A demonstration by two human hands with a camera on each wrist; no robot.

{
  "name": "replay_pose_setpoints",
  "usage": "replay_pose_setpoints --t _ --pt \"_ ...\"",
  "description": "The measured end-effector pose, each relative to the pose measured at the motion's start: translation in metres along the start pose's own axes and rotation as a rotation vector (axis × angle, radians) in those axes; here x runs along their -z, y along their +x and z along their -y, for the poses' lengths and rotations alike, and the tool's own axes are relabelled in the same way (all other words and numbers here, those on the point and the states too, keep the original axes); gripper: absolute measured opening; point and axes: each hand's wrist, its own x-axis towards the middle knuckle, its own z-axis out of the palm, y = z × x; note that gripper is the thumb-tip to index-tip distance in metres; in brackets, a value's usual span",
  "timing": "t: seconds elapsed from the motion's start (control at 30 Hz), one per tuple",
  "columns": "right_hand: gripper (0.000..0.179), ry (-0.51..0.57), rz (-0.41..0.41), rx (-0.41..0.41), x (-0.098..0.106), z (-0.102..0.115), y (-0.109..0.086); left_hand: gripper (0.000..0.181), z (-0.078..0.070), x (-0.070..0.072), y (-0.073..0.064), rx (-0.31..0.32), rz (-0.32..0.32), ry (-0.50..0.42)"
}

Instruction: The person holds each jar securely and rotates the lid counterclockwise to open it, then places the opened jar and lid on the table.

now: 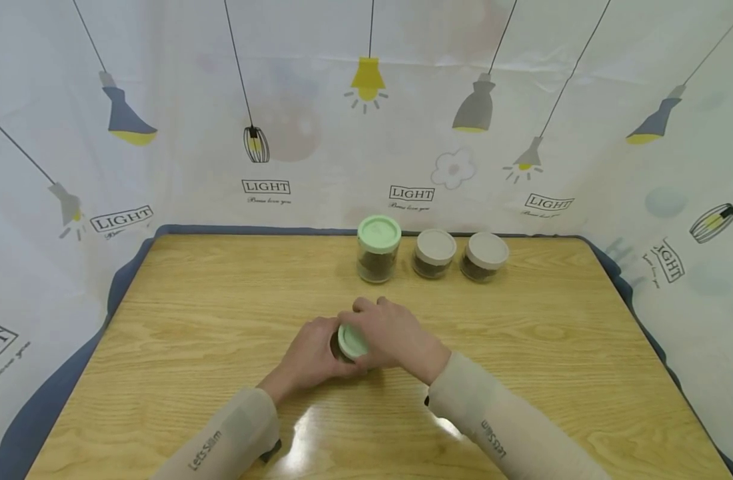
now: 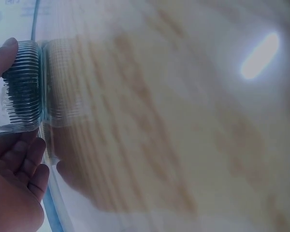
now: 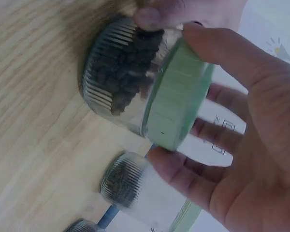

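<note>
A ribbed glass jar (image 3: 123, 72) holding dark pieces stands on the table, with a light green lid (image 3: 176, 96) on its mouth. My left hand (image 1: 312, 353) grips the glass body from the left, thumb on one side and fingers on the other; the same jar (image 2: 24, 89) shows at the left edge of the left wrist view. From above and to the right, my right hand (image 1: 390, 333) holds the lid's rim between thumb and fingertips. In the head view my hands hide most of the glass.
Toward the back edge stands a taller jar (image 1: 377, 267) with a green lid. To its right are two shorter jars, one (image 1: 434, 248) beside the other (image 1: 485, 252), with whitish lids and dark contents. A printed cloth (image 1: 318, 133) surrounds the wooden table (image 1: 210, 320).
</note>
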Motion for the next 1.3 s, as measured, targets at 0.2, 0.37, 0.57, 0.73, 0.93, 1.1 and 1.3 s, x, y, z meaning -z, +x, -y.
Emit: replay_pose_setpoints --t 0.2,0.37,0.57,0.73,0.93,1.1,1.3 --pt "0.071 0.053 0.036 0.037 0.003 -0.005 0.0 0.071 0.0 -0.001 0.001 0.005 -0.001 -0.008" --pt "0.08 0.071 0.1 0.028 0.005 -0.007 0.0 0.074 0.001 -0.001 0.0 -0.003 -0.004 0.002" --pt "0.087 -0.02 0.059 -0.109 0.009 -0.003 -0.003 0.065 0.002 -0.001 0.0 -0.051 -0.015 -0.007" --pt "0.094 -0.109 0.008 -0.275 0.006 0.011 -0.004 0.057 0.003 0.0 0.001 -0.08 -0.02 -0.03" --pt "0.087 -0.118 -0.011 -0.307 -0.005 0.019 0.0 0.059 0.003 -0.001 0.001 -0.093 -0.044 -0.022" --pt "0.079 -0.067 -0.009 -0.298 -0.008 0.017 0.002 0.057 0.004 -0.002 0.003 -0.074 -0.034 -0.019" --pt "0.075 -0.034 0.003 -0.238 -0.005 0.013 0.002 0.057 0.003 -0.001 0.002 -0.053 -0.027 -0.013"
